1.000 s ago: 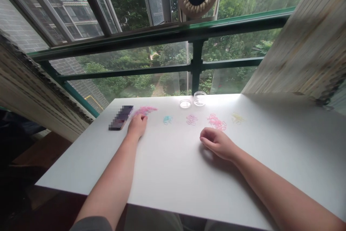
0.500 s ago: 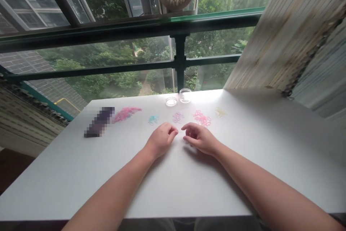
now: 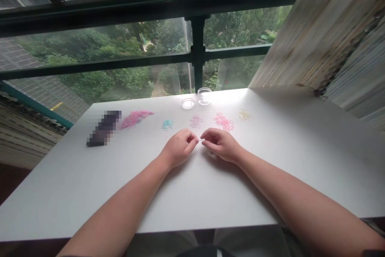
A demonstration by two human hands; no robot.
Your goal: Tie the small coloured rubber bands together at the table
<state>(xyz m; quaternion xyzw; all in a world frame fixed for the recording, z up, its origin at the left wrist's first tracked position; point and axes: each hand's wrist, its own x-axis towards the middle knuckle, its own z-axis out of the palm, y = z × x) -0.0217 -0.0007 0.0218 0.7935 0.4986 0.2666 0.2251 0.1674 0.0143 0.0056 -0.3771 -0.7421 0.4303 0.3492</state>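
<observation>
My left hand [image 3: 180, 146] is closed in a pinch over the middle of the table, its fingertips on a tiny pale rubber band [image 3: 200, 140]. My right hand [image 3: 221, 143] meets it from the other side, thumb and forefinger pinched at the band's other end. Fingers hide most of the band. Just beyond the hands lie small heaps of rubber bands: purple [image 3: 196, 121], pink [image 3: 223, 122], blue [image 3: 167, 124] and pale yellow [image 3: 244, 115]. Farther left spreads a larger mixed pile, mostly pink [image 3: 137, 118].
A clear round dish [image 3: 205, 96] and a shallow clear lid [image 3: 188, 104] stand at the back edge of the white table [image 3: 180, 201]. On the left lies a pixelated phone [image 3: 104, 128]. Behind the table runs a green window rail [image 3: 135, 12], with a curtain [image 3: 279, 44] at right.
My left hand has come from the mixed pile to the middle, bringing a rubber band. My right hand has shifted left and closed its fingertips on it. The view has turned and tipped down.
</observation>
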